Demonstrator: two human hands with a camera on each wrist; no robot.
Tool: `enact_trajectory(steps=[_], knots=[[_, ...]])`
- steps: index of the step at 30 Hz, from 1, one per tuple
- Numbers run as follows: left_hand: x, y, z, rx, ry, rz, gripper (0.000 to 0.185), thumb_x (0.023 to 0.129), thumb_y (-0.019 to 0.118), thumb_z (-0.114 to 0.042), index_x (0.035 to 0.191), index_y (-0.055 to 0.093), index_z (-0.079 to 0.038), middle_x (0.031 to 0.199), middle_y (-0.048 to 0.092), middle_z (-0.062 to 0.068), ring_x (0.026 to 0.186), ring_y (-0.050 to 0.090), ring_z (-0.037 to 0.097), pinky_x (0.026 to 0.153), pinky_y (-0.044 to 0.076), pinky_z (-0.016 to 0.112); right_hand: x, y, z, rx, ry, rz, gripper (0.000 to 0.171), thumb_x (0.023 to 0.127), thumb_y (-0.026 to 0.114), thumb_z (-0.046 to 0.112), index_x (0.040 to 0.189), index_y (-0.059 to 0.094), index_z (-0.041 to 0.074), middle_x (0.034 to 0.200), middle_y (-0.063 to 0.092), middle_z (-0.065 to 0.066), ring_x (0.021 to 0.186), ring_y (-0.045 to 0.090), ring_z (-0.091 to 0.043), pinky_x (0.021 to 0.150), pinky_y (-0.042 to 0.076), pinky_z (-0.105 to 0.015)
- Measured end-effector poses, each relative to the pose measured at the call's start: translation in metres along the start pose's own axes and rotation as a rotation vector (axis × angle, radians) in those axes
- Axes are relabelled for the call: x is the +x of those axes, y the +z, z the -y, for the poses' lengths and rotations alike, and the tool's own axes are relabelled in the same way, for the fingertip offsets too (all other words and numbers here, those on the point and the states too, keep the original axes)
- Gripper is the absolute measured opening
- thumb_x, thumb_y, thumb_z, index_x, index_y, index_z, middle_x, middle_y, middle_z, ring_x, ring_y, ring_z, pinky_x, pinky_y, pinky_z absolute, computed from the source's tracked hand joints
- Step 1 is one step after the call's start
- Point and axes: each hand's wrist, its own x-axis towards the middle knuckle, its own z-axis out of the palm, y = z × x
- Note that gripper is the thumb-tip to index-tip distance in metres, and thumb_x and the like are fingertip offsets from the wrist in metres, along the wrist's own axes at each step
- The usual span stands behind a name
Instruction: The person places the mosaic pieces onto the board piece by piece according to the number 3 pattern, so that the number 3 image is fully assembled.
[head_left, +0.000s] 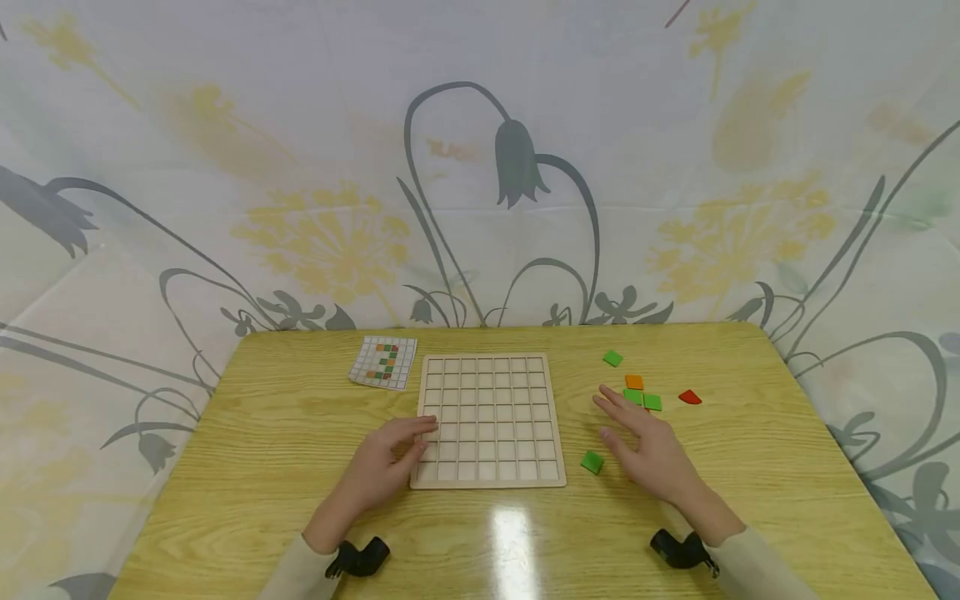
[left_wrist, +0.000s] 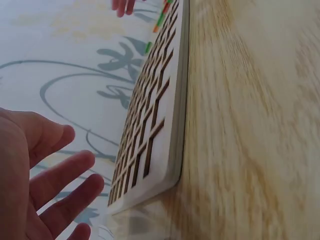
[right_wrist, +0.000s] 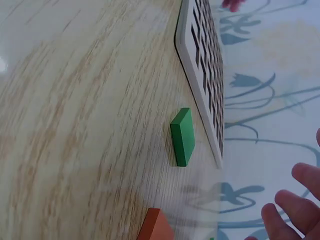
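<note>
A wooden grid board (head_left: 487,484) with rows of square recesses lies in the middle of the table. My left hand (head_left: 381,467) is at its left edge, fingers relaxed and holding nothing; contact with the frame is unclear. Over the right side hovers my right hand (head_left: 654,454), fingers spread, with nothing in them. Just left of its thumb lies a green square tile (head_left: 592,462). Beyond the fingertips are more green tiles (head_left: 652,402) and an orange tile (head_left: 634,382). In the right wrist view an orange-red piece (right_wrist: 156,227) shows partly, cut off by the frame edge.
A paper card (head_left: 382,362) printed with a coloured grid pattern lies at the board's back left. A red rounded piece (head_left: 690,397) sits at the far right, and another green tile (head_left: 612,358) near the back. Patterned cloth (head_left: 480,250) hangs behind the wooden table (head_left: 262,433).
</note>
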Motion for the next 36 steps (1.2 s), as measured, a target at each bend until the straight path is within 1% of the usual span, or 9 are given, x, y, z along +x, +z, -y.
enact_trajectory(steps=[4,6,8,12,23,26,29,32,36], knots=[[-0.001,0.001,0.007,0.004,-0.056,-0.003,0.018,0.097,0.065,-0.010,0.113,0.074,-0.011,0.126,0.067,0.001,0.119,0.060,0.024,0.097,0.048,0.048,-0.001,-0.003,-0.006,0.072,0.038,-0.005,0.044,0.095,0.066,0.008,0.139,0.059,0.003,0.146,0.051,-0.016,0.130,0.050,-0.039,0.102,0.027,-0.010],[-0.002,0.001,0.010,0.005,-0.084,-0.004,0.017,0.097,0.065,-0.009,0.111,0.074,-0.012,0.123,0.067,0.001,0.118,0.060,0.025,0.096,0.048,0.048,-0.001,-0.006,-0.009,0.091,0.066,-0.022,0.040,0.096,0.066,0.008,0.135,0.062,0.001,0.144,0.054,-0.015,0.127,0.053,-0.039,0.096,0.031,-0.007],[-0.002,0.002,0.012,0.007,-0.112,-0.003,0.017,0.096,0.066,-0.008,0.111,0.073,-0.013,0.123,0.067,0.001,0.118,0.060,0.025,0.096,0.048,0.048,-0.001,-0.010,-0.011,0.112,0.099,-0.042,0.036,0.096,0.065,0.007,0.131,0.064,0.000,0.141,0.056,-0.016,0.117,0.060,-0.039,0.079,0.040,-0.008],[-0.003,0.003,0.017,0.016,-0.142,-0.003,0.017,0.095,0.067,-0.008,0.111,0.073,-0.012,0.124,0.065,0.002,0.120,0.058,0.026,0.098,0.046,0.049,-0.001,-0.018,-0.018,0.110,0.167,-0.091,0.029,0.097,0.065,0.007,0.124,0.069,0.001,0.135,0.061,-0.016,0.110,0.063,-0.039,0.073,0.042,-0.010],[0.000,0.000,0.034,0.053,-0.063,0.057,0.038,0.086,0.077,-0.006,0.123,0.069,-0.002,0.142,0.054,0.014,0.131,0.046,0.038,0.105,0.037,0.056,-0.003,-0.041,-0.058,0.060,0.345,-0.206,0.028,0.097,0.063,0.008,0.122,0.069,-0.001,0.132,0.062,-0.021,0.109,0.063,-0.041,0.080,0.041,-0.004],[0.001,-0.004,0.038,0.050,-0.058,0.108,0.043,0.086,0.078,-0.010,0.127,0.067,-0.002,0.147,0.050,0.015,0.136,0.041,0.039,0.108,0.033,0.058,-0.004,-0.045,-0.070,0.016,0.391,-0.212,0.028,0.095,0.064,0.008,0.121,0.069,-0.002,0.130,0.062,-0.023,0.104,0.063,-0.043,0.076,0.045,-0.015],[0.002,-0.008,0.040,0.031,-0.070,0.172,0.049,0.086,0.079,-0.016,0.131,0.065,-0.003,0.152,0.044,0.015,0.141,0.034,0.041,0.109,0.029,0.061,-0.005,-0.049,-0.080,-0.001,0.430,-0.181,0.030,0.095,0.064,0.007,0.122,0.067,-0.005,0.132,0.058,-0.028,0.108,0.059,-0.048,0.083,0.051,-0.041],[0.003,-0.011,0.041,0.006,-0.091,0.229,0.055,0.084,0.082,-0.024,0.133,0.064,-0.005,0.155,0.039,0.014,0.143,0.030,0.041,0.111,0.027,0.061,-0.007,-0.051,-0.088,-0.020,0.457,-0.136,0.033,0.094,0.064,0.008,0.123,0.064,-0.009,0.134,0.053,-0.034,0.117,0.051,-0.055,0.090,0.043,-0.063],[0.004,-0.014,0.041,-0.011,-0.099,0.267,0.060,0.082,0.084,-0.028,0.133,0.063,-0.006,0.157,0.037,0.013,0.144,0.028,0.041,0.111,0.026,0.061,-0.009,-0.051,-0.097,-0.081,0.445,-0.108,0.033,0.093,0.066,0.007,0.119,0.065,-0.012,0.131,0.052,-0.037,0.118,0.047,-0.057,0.093,0.038,-0.067]])
